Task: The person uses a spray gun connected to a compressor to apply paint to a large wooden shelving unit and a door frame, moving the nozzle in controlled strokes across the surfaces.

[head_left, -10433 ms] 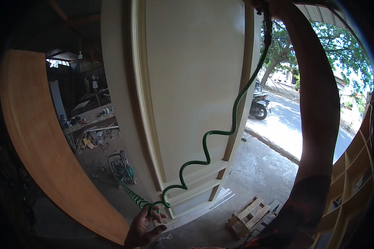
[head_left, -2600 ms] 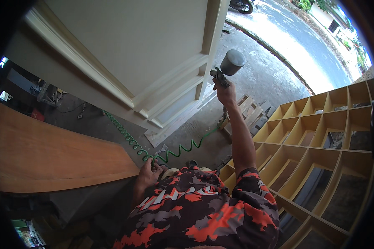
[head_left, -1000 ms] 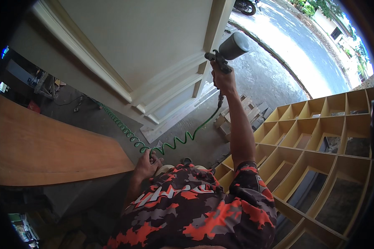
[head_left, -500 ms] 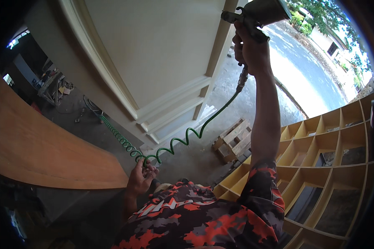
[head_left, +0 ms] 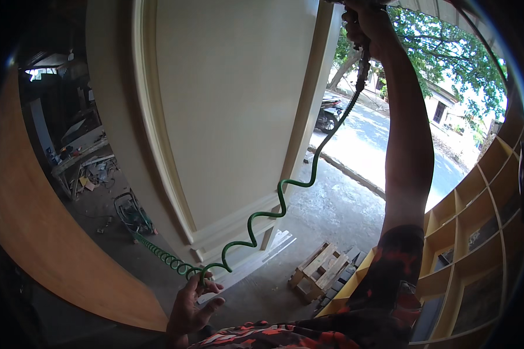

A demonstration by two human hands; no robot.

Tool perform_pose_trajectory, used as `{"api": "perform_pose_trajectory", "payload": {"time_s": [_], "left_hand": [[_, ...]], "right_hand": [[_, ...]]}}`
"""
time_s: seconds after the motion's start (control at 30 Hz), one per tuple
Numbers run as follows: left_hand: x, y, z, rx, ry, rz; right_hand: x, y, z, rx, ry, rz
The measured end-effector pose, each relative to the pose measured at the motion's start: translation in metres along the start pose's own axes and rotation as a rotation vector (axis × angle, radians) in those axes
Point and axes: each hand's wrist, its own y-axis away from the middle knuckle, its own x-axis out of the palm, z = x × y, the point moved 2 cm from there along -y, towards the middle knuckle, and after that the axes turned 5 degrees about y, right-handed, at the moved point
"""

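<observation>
High at the upper edge, my right hand (head_left: 370, 26) grips a spray gun (head_left: 335, 2), most of which is cut off by the frame. From the gun's handle a green coiled air hose (head_left: 282, 195) hangs down in loose loops. Low and left of centre, my left hand (head_left: 193, 305) has its fingers curled around the hose, thumb held apart. Beyond the hose stands a large cream panel (head_left: 233, 110) with moulded trim, upright before me. The hose runs on past my left hand to a dark green machine (head_left: 133, 214) on the floor.
An orange-brown wooden board (head_left: 52, 244) curves along the left. At the right stands a yellowish shelf frame with square compartments (head_left: 471, 232). A small wooden pallet (head_left: 323, 270) lies on the concrete floor. Behind the left side is a cluttered workbench (head_left: 78, 160); a motorcycle (head_left: 330, 113) stands outside.
My right hand has risen with the spray gun, which now mostly leaves the top of the view. The hose is stretched further upward. My view has tilted up; my left hand keeps the hose.
</observation>
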Motion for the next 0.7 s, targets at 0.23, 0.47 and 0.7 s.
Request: {"api": "perform_pose_trajectory", "payload": {"time_s": [0.23, 0.47, 0.7], "left_hand": [[-0.009, -0.006, 0.021, -0.068, 0.027, -0.014], [-0.025, 0.013, 0.066, -0.214, 0.006, -0.016], [-0.032, 0.033, 0.091, -0.293, -0.019, -0.033]], "right_hand": [[0.011, 0.034, -0.025, -0.004, -0.043, -0.172], [0.035, 0.133, -0.145, 0.150, 0.070, -0.138], [0.053, 0.212, -0.239, 0.451, 0.085, -0.099]]}}
